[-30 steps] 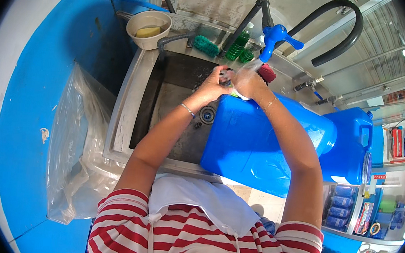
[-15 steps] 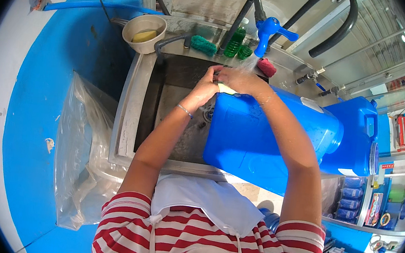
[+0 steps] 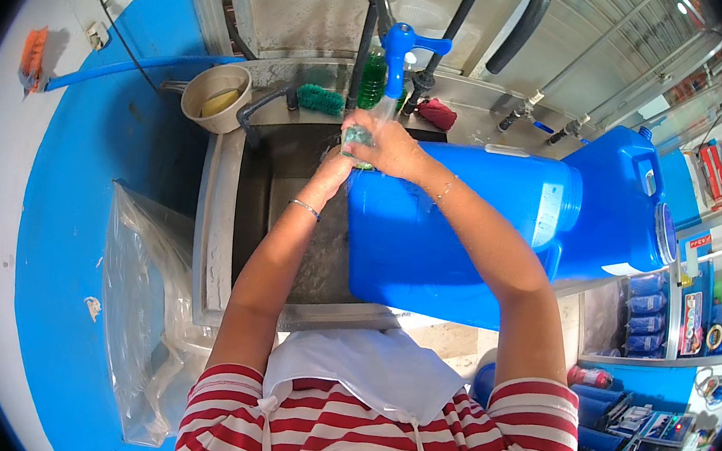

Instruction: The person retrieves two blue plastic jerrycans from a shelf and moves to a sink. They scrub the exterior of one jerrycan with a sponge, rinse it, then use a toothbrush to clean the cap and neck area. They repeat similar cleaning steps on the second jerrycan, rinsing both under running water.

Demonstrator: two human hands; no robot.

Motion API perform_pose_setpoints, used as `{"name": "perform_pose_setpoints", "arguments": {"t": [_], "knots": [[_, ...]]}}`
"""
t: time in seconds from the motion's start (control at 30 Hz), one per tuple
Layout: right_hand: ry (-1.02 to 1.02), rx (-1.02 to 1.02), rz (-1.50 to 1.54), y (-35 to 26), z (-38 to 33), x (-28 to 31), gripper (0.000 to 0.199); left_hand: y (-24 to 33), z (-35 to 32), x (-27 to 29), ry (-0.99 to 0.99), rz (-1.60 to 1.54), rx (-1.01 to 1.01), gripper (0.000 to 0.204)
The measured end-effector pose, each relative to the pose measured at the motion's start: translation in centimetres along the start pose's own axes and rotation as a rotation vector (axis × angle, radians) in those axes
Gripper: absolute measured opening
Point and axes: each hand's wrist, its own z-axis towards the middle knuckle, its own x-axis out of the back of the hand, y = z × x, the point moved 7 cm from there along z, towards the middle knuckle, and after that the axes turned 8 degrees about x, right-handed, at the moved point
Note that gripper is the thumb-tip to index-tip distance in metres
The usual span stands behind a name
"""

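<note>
Beneath the blue-handled tap (image 3: 402, 51), running water falls on both my hands. My right hand (image 3: 393, 149) is closed round a green-and-yellow scouring sponge (image 3: 358, 140). My left hand (image 3: 331, 175) presses against the same sponge from the left, its fingers partly hidden behind it. A large blue plastic jug (image 3: 430, 232) lies on its side across the right part of the steel sink (image 3: 215, 255), its base close to my hands and my right forearm over it.
A second blue jug (image 3: 610, 206) stands at the right. Behind the sink are a green bristly brush (image 3: 321, 99), a green bottle (image 3: 373, 81) and a dark red cloth (image 3: 435, 113). A beige dipper (image 3: 217, 99) with a yellow sponge sits at the back left corner. Clear plastic sheeting (image 3: 140, 309) hangs at the left.
The view has shifted, and my hands have come together under the stream. The sponge, before mostly at the jug's edge, now shows its green face between my fingers.
</note>
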Motion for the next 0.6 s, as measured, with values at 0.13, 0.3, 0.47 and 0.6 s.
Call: {"name": "perform_pose_setpoints", "arguments": {"t": [0.13,0.3,0.47,0.6], "knots": [[0.068,-0.341,-0.303,4.0,-1.5,6.1,0.037,-0.5,2.4,-1.0,0.074,0.499,-0.174,0.037],[0.051,-0.728,-0.625,6.6,-3.0,15.5,0.049,-1.6,4.2,-0.3,0.281,0.801,-0.145,0.046],[0.321,-0.33,-0.729,-0.5,-8.6,19.2,0.042,-3.2,5.5,2.7,0.37,1.008,-0.028,0.046],[0.585,-0.698,-0.828,-2.0,-21.8,19.2,0.035,-5.3,6.6,6.5,0.371,0.947,0.064,0.048]]}}
